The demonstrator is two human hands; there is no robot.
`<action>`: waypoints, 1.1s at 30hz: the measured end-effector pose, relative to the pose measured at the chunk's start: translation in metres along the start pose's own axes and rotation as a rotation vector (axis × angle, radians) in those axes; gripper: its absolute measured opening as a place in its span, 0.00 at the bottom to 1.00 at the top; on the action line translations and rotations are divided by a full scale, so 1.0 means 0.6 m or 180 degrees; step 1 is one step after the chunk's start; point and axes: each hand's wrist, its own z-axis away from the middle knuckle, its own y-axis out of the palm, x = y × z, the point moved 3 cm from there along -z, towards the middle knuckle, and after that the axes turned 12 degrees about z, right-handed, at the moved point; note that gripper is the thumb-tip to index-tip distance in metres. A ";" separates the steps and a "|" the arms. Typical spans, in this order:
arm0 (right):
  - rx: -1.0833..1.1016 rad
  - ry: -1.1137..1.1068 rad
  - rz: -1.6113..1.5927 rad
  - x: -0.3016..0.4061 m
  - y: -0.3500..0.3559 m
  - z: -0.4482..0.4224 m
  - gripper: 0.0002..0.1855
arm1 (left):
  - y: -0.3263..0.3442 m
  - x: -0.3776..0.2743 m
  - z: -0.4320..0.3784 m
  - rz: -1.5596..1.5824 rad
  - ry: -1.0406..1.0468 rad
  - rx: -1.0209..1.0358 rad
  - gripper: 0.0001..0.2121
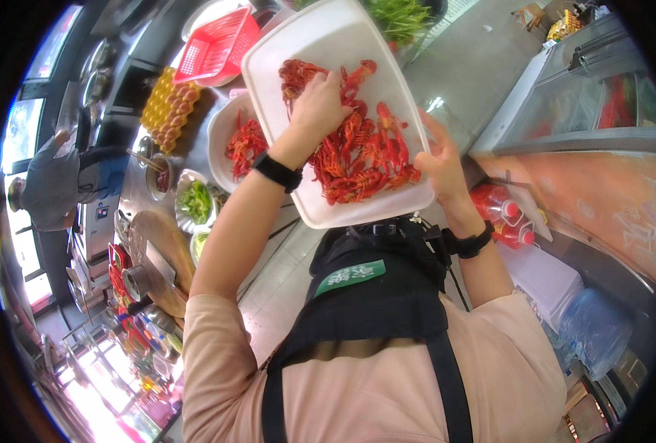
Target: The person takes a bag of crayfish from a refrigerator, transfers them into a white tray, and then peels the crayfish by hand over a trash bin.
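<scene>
A white plastic tub point(328, 27) is held tilted in front of my apron, with several red crayfish point(355, 160) lying in it. My right hand point(441, 160) grips the tub's right rim, thumb on the inner side. Reaching over the left wall, my left hand point(319, 105) rests among the crayfish near the far end. Its fingertips are partly hidden, so whether they hold a crayfish is unclear. Just left of the tub, a white bowl point(217, 138) on the counter contains more red crayfish point(246, 145), partly covered by the tub and my left forearm.
Left on the counter are a red plastic basket point(214, 50), a yellow egg tray point(159, 105) with eggs, green vegetables point(195, 200) and a round wooden chopping board point(161, 243) bearing a cleaver point(160, 263). Another person point(56, 183) stands far left. Right are a glass-fronted display case point(582, 105) and bottles point(496, 205).
</scene>
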 end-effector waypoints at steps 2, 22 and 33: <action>-0.0011 -0.0018 0.0000 -0.005 -0.005 -0.002 0.39 | -0.008 -0.016 0.007 -0.0034 0.0338 -0.0155 0.19; 0.0026 -0.0021 0.0072 0.008 0.006 -0.005 0.39 | 0.035 -0.013 0.015 -0.0303 0.0080 0.0927 0.18; -0.0115 0.0055 -0.0099 0.005 -0.009 0.002 0.40 | -0.098 -0.001 -0.011 0.2015 -0.0292 0.0817 0.12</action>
